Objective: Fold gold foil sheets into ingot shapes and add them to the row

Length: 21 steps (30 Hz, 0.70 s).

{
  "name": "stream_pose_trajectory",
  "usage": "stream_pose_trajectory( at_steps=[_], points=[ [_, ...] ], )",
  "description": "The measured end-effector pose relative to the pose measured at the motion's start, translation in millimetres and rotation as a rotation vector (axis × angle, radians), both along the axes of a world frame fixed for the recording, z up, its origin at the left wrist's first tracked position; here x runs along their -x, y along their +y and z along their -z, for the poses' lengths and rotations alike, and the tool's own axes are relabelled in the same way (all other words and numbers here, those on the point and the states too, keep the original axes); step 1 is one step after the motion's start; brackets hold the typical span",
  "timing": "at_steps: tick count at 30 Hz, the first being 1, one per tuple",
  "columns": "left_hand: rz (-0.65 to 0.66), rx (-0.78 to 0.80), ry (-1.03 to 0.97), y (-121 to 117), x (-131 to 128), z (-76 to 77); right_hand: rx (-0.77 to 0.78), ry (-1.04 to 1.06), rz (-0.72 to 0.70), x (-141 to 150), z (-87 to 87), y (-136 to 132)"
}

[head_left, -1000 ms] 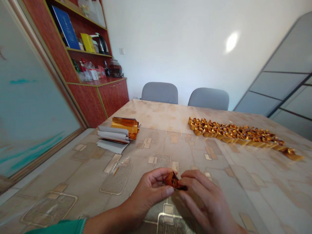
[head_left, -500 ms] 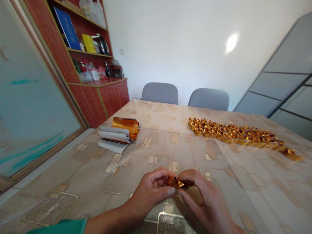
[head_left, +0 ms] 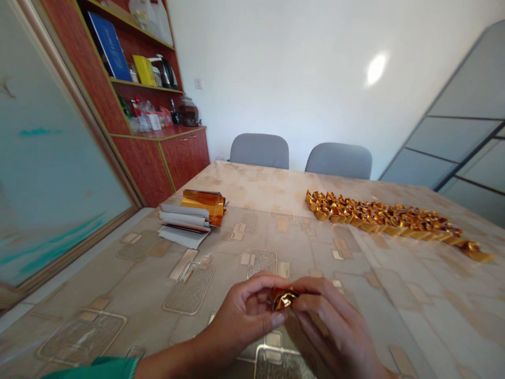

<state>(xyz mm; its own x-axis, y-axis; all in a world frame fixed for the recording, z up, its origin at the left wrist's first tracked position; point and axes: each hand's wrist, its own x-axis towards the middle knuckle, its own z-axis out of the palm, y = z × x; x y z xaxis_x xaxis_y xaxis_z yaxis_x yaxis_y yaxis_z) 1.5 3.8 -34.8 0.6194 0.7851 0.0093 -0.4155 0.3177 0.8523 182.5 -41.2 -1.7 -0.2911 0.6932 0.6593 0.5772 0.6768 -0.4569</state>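
The left grip (head_left: 244, 316) and right grip (head_left: 335, 321) clamp together on a small folded gold foil piece (head_left: 284, 299); a long row of already folded gold foil shapes (head_left: 379, 218) lies on the beige patterned table (head_left: 252, 184), with a curled amber foil roll (head_left: 203, 206) left beside it.

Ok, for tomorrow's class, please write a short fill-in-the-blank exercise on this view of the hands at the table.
1. The left hand and right hand pinch a crumpled piece of gold foil between their ____.
2. A long row of folded gold foil pieces lies on the person's ____ side of the table.
3. A curled roll of gold foil lies by a stack of sheets coloured ____.

Missing words: fingertips; right; white.
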Motion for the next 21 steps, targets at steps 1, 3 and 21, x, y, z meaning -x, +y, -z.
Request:
stream_pose_trajectory(
  at_steps=[1,3,21],
  points=[
    [0.007,0.002,-0.015,0,0,1.0,-0.004,-0.003,-0.001,-1,0.1,0],
    [0.021,0.02,-0.065,-1,0,2.7,-0.02,-0.004,-0.004,-1,0.1,0],
    [-0.104,-0.074,0.294,8,5,-5.6,0.233,0.231,0.227,-17,9.6,18]
  ],
)
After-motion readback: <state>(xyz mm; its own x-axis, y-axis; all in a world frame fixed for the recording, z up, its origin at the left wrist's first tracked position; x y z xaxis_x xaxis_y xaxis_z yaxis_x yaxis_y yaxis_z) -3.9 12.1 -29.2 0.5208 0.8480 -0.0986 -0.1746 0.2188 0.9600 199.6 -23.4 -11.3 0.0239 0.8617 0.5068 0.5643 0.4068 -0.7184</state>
